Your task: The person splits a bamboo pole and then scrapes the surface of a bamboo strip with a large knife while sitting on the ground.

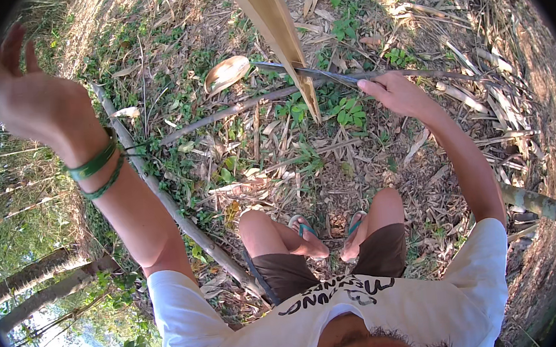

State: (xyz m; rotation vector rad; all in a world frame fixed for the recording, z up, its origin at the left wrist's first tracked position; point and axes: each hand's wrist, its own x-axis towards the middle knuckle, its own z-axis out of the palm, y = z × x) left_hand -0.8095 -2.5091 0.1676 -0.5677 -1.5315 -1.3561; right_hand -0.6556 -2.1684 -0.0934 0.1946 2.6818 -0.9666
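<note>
My right hand [395, 94] is closed around the handle of a long-bladed knife, its dark blade [331, 75] pointing left. The blade crosses a pale split bamboo piece [272, 25], which comes down from the top edge and tapers to a point. On the left side of the blade its tip shows past the bamboo; whether it sits within a split or just against it I cannot tell. My left hand [40, 105] is raised at the far upper left, away from the bamboo. Its fingers are apart and nothing shows in it. Green bands [95, 164] circle that wrist.
A pale curved husk [227, 73] lies left of the blade. A long branch [190, 227] runs along the ground on my left, and a thinner stick [233, 110] crosses ahead. Dry leaves, bamboo scraps [503, 97] and green plants cover the ground. My sandalled feet [308, 237] are below.
</note>
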